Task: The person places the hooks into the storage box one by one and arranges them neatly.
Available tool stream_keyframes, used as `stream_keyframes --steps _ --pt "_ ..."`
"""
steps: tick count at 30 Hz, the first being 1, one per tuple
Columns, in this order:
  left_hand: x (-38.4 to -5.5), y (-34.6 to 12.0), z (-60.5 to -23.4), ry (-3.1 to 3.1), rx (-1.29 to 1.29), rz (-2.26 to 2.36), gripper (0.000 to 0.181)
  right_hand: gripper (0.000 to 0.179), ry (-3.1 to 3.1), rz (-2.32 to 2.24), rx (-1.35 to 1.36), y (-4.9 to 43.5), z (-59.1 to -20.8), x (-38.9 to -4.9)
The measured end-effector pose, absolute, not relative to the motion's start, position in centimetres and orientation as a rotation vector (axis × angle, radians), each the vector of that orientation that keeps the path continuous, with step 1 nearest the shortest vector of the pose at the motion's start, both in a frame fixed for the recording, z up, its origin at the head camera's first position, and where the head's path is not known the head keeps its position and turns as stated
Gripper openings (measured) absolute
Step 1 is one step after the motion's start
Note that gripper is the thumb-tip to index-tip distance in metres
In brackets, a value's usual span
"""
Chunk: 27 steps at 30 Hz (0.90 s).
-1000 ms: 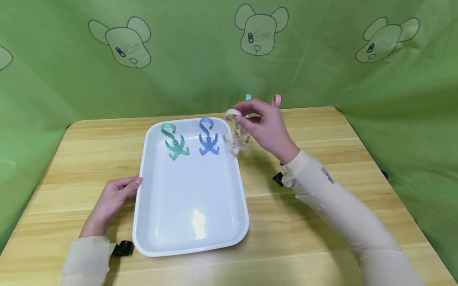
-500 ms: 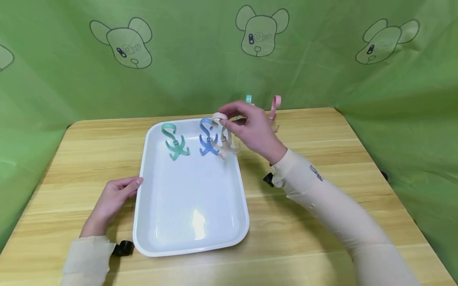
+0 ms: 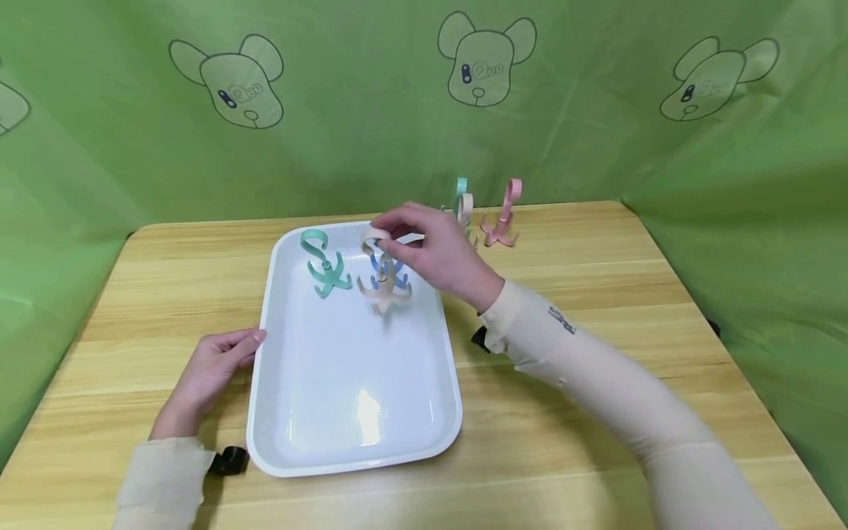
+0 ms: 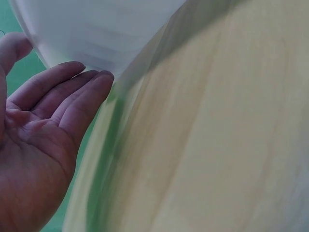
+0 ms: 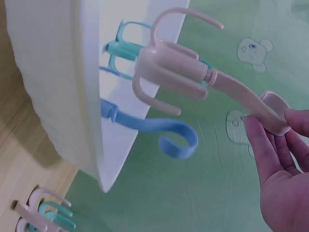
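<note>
My right hand (image 3: 433, 250) pinches the curved top of a pale beige four-pronged hanging hook (image 3: 384, 294) between thumb and fingers. In the right wrist view this beige hook (image 5: 171, 67) hangs over the tray, prongs away from the hand. Behind it, partly covered in the head view, a blue hook (image 3: 400, 274) stands in the white tray (image 3: 351, 383). A green hook (image 3: 327, 274) stands to its left. My left hand (image 3: 212, 368) grips the tray's left rim, thumb on the edge; in the left wrist view its fingers (image 4: 91, 96) touch the outer wall.
Past the tray's back right corner, a pink hook (image 3: 506, 213) stands on the wooden table (image 3: 563, 280). Next to it are a beige hook (image 3: 466, 206) and a turquoise hook (image 3: 461, 186), partly hidden by my right hand. A green curtain (image 3: 358, 162) hangs behind the table.
My right hand has carried the beige hook leftward from beyond the tray's right rim to over the tray, in front of the blue hook. The left hand keeps its place on the rim.
</note>
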<state>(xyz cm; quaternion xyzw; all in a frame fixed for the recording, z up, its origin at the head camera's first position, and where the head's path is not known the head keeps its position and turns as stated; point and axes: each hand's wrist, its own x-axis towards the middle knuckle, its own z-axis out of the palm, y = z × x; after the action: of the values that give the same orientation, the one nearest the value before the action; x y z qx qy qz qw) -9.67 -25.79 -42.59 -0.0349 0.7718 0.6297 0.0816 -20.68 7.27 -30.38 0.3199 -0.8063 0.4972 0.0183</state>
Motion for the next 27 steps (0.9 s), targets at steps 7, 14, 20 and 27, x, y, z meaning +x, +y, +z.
stream_keyframes --steps 7,14,20,27 --pt "-9.7 -25.8 -42.7 2.308 -0.099 1.879 0.050 0.023 -2.616 1.537 1.053 5.8 -30.8 -20.7" --pt "-9.7 -25.9 -42.7 2.303 -0.108 1.871 0.051 0.020 -2.714 1.568 1.013 4.5 -30.8 -20.5" --pt "-9.8 -25.9 -42.7 2.302 -0.095 1.871 0.049 0.015 -2.799 1.433 1.049 3.1 -31.1 -20.6" --pt "-9.8 -26.0 -42.7 2.305 -0.092 1.859 0.048 0.014 -2.832 1.434 1.086 1.6 -31.5 -20.7"
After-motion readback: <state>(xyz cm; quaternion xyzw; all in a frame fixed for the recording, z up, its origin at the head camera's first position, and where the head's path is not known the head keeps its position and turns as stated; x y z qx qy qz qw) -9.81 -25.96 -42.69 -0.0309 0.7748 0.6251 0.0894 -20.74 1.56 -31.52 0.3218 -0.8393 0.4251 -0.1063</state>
